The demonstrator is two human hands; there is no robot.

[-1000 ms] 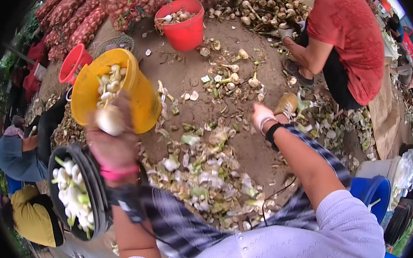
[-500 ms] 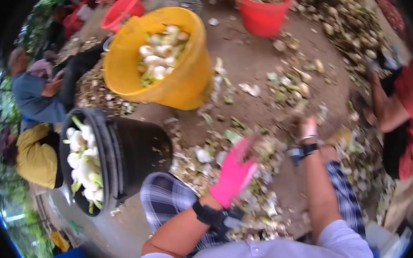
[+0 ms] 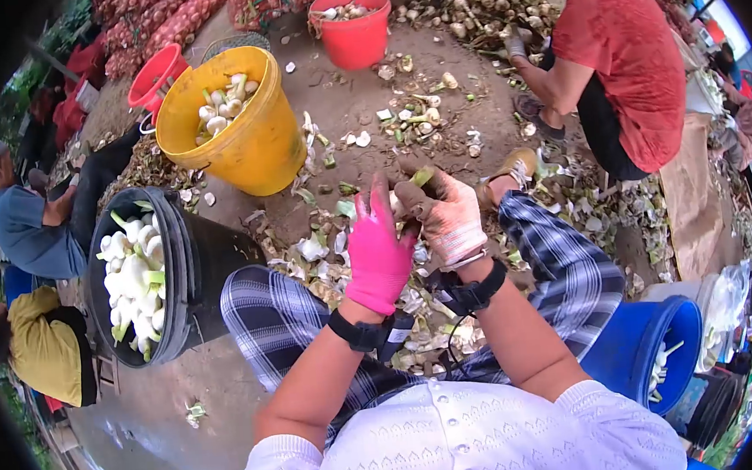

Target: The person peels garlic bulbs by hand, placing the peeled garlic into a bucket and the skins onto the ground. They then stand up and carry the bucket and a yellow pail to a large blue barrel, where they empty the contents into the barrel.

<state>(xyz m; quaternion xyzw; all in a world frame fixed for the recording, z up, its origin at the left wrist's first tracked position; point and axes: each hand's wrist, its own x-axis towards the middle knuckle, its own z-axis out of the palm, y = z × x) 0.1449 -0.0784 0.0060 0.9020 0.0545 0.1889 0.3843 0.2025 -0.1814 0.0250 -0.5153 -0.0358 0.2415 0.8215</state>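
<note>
In front of my knees, my two gloved hands meet over the littered ground. My left hand [image 3: 378,257], in a pink glove with dark-stained fingertips, has its fingers and thumb closed against a pale garlic bulb [image 3: 398,205] that is mostly hidden between the hands. My right hand [image 3: 447,220], in a whitish-orange glove with dirty fingers, is closed around the same bulb; a short green stem [image 3: 423,176] sticks out at its fingertips. Peeled skins [image 3: 311,247] and trimmings lie below and around both hands.
To my left, a black bucket [image 3: 218,252] holds peeled garlic; beyond it stands a yellow bucket [image 3: 251,161] with more. Red buckets [image 3: 352,38] are farther off. A co-worker in red [image 3: 623,56] crouches right, near a garlic heap [image 3: 486,5]. A blue bucket [image 3: 618,340] is by my right knee.
My hands were apart and blurred, the right reaching out over the ground; now they are together around a garlic bulb. The view has turned to the right.
</note>
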